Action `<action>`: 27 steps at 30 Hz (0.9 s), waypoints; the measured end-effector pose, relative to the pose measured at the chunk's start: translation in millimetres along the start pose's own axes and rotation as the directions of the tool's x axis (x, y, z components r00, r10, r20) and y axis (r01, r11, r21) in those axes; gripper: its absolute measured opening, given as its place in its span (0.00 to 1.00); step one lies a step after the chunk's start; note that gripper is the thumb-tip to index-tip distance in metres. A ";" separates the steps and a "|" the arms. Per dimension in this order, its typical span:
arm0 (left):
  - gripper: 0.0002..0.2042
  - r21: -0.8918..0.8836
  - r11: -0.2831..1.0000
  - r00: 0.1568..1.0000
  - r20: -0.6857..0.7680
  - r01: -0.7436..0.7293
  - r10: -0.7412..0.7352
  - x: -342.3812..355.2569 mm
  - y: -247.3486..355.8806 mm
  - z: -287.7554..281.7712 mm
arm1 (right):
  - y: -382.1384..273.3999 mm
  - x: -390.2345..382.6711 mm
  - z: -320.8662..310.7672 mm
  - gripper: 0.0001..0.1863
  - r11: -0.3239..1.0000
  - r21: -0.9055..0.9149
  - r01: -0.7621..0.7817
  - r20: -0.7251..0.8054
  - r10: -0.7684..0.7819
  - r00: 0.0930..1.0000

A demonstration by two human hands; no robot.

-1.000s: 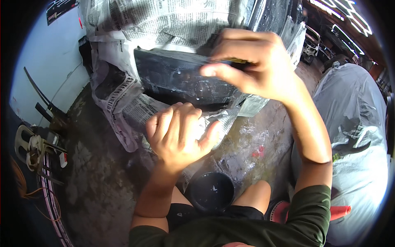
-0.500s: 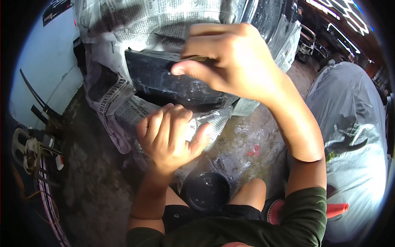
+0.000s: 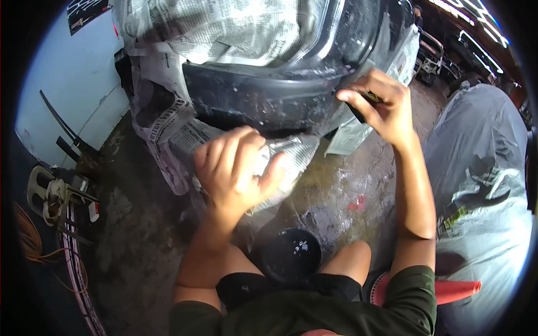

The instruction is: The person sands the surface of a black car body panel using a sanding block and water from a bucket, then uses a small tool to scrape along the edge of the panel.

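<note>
In front of me is a dark, wet-looking car body panel (image 3: 263,98) with pale specks and streaks. Newspaper sheets (image 3: 224,28) mask the area above it, and more newspaper (image 3: 174,131) with thin plastic hangs along its left and lower edges. My left hand (image 3: 232,168) lies over the masking below the panel, fingers extended and thumb apart. At the panel's right end, my right hand (image 3: 386,106) is closed around a dark, flat piece (image 3: 356,113). Its fingers hide most of that piece, so I cannot tell its exact kind.
A black bucket (image 3: 273,263) with whitish bits or glints inside stands between my knees. An orange-red cone (image 3: 459,291) lies at my right, beside a large plastic-covered object (image 3: 476,168). A chair (image 3: 42,190) and assorted items stand along the white wall (image 3: 73,73). The floor (image 3: 342,185) looks wet.
My right hand has moved right and slightly down, from over the panel's middle to its right end. My left hand has stayed almost in place. The view has shifted slightly.
</note>
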State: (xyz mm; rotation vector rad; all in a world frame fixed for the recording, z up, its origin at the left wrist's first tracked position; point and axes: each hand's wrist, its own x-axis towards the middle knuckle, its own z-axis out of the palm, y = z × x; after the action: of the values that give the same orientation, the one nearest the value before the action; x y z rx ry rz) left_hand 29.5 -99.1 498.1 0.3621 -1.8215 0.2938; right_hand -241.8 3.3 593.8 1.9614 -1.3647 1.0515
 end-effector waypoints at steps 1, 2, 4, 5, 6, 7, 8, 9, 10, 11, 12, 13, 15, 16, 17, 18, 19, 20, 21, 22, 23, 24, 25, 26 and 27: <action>0.21 -0.002 1.000 1.000 0.022 0.019 -0.019 -3.2 -1.1 -3.4 | 1.1 -28.4 5.6 0.10 0.988 0.032 -0.151 -0.016 0.151 0.988; 0.25 0.040 0.999 0.999 0.041 -0.007 0.005 0.5 -4.4 -10.8 | -4.7 -56.9 13.0 0.10 0.969 0.035 -0.246 -0.015 0.247 0.969; 0.34 0.132 0.988 0.981 0.186 -0.078 0.053 11.2 0.3 -15.7 | -23.4 -122.4 36.5 0.13 0.902 0.214 -0.374 -0.067 0.395 0.916; 0.38 0.185 0.973 0.941 0.330 -0.138 0.071 19.5 6.9 -21.3 | -36.2 -162.7 54.6 0.13 0.801 0.275 -0.531 -0.034 0.560 0.828; 0.43 0.164 0.962 0.869 0.481 -0.219 0.116 31.6 8.9 -26.2 | -52.3 -195.1 72.1 0.13 0.733 0.283 -0.618 -0.002 0.645 0.764; 0.43 0.158 0.960 0.867 0.482 -0.231 0.129 41.3 12.1 -23.9 | -63.6 -243.7 97.7 0.13 0.487 0.384 -0.784 0.073 0.831 0.552; 0.45 0.113 0.944 0.821 0.533 -0.310 0.205 52.7 15.3 -21.3 | -74.9 -289.1 127.6 0.14 0.347 0.417 -0.840 0.112 0.898 0.426; 0.48 0.082 0.916 0.758 0.593 -0.392 0.271 65.8 16.9 -24.0 | -94.0 -324.2 156.0 0.16 0.195 0.392 -0.899 0.210 0.933 0.294; 0.50 0.042 0.881 0.716 0.602 -0.472 0.355 80.9 21.5 -20.3 | -106.5 -373.0 185.3 0.16 0.160 0.369 -0.915 0.174 0.956 0.238; 0.50 0.040 0.875 0.706 0.610 -0.482 0.361 89.3 22.5 -15.0 | -116.9 -419.5 210.2 0.17 0.145 0.174 -0.974 0.233 0.955 0.184; 0.50 0.002 0.865 0.681 0.618 -0.502 0.394 93.1 22.8 -9.5 | -136.9 -442.6 224.5 0.18 0.100 0.086 -0.991 0.270 0.955 0.120; 0.50 -0.040 0.853 0.660 0.615 -0.520 0.431 98.9 26.4 -3.5 | -147.6 -475.4 239.3 0.18 0.089 -0.001 -0.996 0.338 0.938 0.083; 0.50 0.033 0.804 0.622 0.652 -0.594 0.433 102.3 28.6 0.7 | -171.7 -485.1 248.5 0.15 -0.014 -0.252 -0.968 0.484 0.864 -0.138; 0.50 0.037 0.790 0.612 0.655 -0.611 0.443 102.5 29.6 3.0 | -178.0 -491.3 250.5 0.15 0.028 -0.335 -0.942 0.533 0.830 -0.165; 0.51 0.042 0.776 0.602 0.658 -0.629 0.452 103.0 30.5 3.6 | -183.4 -497.1 252.7 0.15 0.075 -0.411 -0.909 0.577 0.793 -0.195; 0.51 0.007 0.792 0.600 0.657 -0.610 0.457 101.9 22.1 -3.4 | -190.4 -502.9 257.6 0.15 0.083 -0.409 -0.909 0.588 0.786 -0.193; 0.51 0.004 0.789 0.598 0.655 -0.615 0.462 102.2 17.2 -8.1 | -193.6 -508.3 259.4 0.15 0.076 -0.447 -0.891 0.570 0.792 -0.218; 0.51 -0.011 0.791 0.589 0.661 -0.612 0.465 101.4 12.0 -14.0 | -194.9 -513.0 261.9 0.15 0.069 -0.485 -0.872 0.551 0.798 -0.243; 0.51 -0.031 0.792 0.574 0.671 -0.610 0.469 100.1 8.7 -19.9 | -196.3 -515.0 261.2 0.15 0.062 -0.479 -0.876 0.554 0.796 -0.246; 0.49 0.048 0.741 0.538 0.719 -0.670 0.439 101.1 8.8 -32.5 | -193.4 -510.8 256.4 0.14 0.039 -0.439 -0.898 0.527 0.820 -0.222; 0.49 0.044 0.737 0.532 0.722 -0.674 0.443 98.9 5.7 -40.8 | -189.4 -508.3 253.3 0.13 0.017 -0.398 -0.917 0.499 0.843 -0.200; 0.48 0.070 0.723 0.531 0.727 -0.688 0.435 99.6 4.6 -47.9 | -179.8 -510.2 250.4 0.10 0.011 -0.339 -0.941 0.447 0.882 -0.151; 0.47 0.102 0.709 0.524 0.748 -0.697 0.407 96.3 -3.2 -57.3 | -175.8 -479.6 242.1 0.10 0.029 -0.248 -0.968 0.417 0.905 -0.080; 0.47 0.098 0.713 0.534 0.734 -0.695 0.419 96.6 -8.2 -60.3 | -159.2 -474.5 239.9 0.10 0.088 -0.095 -0.992 0.326 0.944 0.053; 0.47 0.091 0.715 0.533 0.733 -0.694 0.424 92.2 -12.8 -60.5 | -139.2 -457.0 235.9 0.12 0.170 0.012 -0.985 0.242 0.956 0.168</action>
State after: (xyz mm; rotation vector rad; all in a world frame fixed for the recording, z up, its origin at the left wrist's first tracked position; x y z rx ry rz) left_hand 64.3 -96.6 603.4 0.0971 -2.5952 1.1272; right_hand -127.5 111.4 84.7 0.9955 -2.9256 1.5364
